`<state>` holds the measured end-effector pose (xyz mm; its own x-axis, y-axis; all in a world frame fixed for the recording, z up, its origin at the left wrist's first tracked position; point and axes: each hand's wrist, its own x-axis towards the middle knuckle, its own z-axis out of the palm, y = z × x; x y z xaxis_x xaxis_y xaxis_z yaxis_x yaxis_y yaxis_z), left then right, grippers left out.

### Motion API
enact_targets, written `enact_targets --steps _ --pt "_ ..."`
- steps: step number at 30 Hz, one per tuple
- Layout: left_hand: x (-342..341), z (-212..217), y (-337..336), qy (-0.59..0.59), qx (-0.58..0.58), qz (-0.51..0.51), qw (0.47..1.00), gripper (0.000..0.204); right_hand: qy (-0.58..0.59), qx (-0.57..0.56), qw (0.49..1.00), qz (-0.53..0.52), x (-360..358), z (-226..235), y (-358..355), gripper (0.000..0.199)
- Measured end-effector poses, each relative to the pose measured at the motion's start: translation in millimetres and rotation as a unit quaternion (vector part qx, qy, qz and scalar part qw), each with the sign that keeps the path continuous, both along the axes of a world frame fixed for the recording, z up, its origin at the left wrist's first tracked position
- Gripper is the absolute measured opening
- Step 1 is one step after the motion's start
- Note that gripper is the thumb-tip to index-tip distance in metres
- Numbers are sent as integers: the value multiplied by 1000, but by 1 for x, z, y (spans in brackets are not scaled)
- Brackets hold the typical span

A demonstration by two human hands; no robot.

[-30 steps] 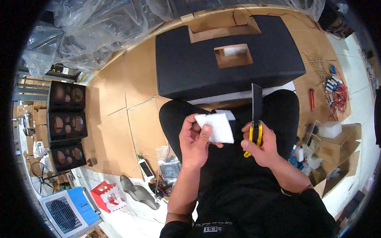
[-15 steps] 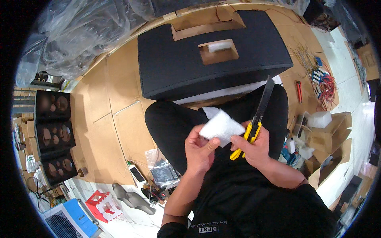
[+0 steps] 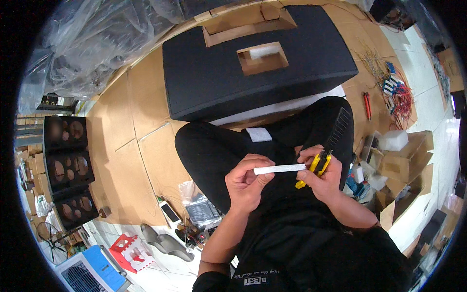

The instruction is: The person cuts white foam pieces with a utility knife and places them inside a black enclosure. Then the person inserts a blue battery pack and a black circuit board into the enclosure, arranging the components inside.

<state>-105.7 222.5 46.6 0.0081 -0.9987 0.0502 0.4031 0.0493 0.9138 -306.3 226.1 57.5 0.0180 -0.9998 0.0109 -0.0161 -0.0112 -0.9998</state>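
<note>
My left hand (image 3: 249, 182) pinches one end of a white foam piece (image 3: 279, 169), which is turned edge-on so that only its thin side shows. At its other end, the fingers of my right hand (image 3: 325, 177) touch the foam. That same hand grips a yellow and black utility knife (image 3: 318, 168), its long, segmented blade extended up and to the right over my right knee. Another white foam piece (image 3: 259, 134) lies flat on my dark trousers between my legs. Beyond my knees stands a large black speaker cabinet (image 3: 209, 78) with rectangular cutouts.
Red pliers (image 3: 367, 106) and a bundle of wires (image 3: 401, 104) lie at the right, above an open cardboard box (image 3: 408, 180). Black panels with round holes (image 3: 70, 170) stand at the left. A phone (image 3: 169, 212), grey slippers (image 3: 168, 245) and a red-white stool (image 3: 131, 253) lie lower left.
The held foam piece has turned from face-up to edge-on. The knife has tipped further right. The foam piece on my lap now shows fully.
</note>
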Motion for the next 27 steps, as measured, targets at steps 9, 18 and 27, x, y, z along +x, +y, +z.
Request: enact_targets --steps 9,18,27 --pt "-8 -4 6 19 139 -12 990 35 -114 158 980 -35 12 4 -1 26" --pt "-2 9 -6 -72 139 -86 984 30 5 85 996 8 8 7 -9 22" --pt "18 13 -24 -232 185 -250 922 27 182 -21 978 101 -3 21 -33 36"
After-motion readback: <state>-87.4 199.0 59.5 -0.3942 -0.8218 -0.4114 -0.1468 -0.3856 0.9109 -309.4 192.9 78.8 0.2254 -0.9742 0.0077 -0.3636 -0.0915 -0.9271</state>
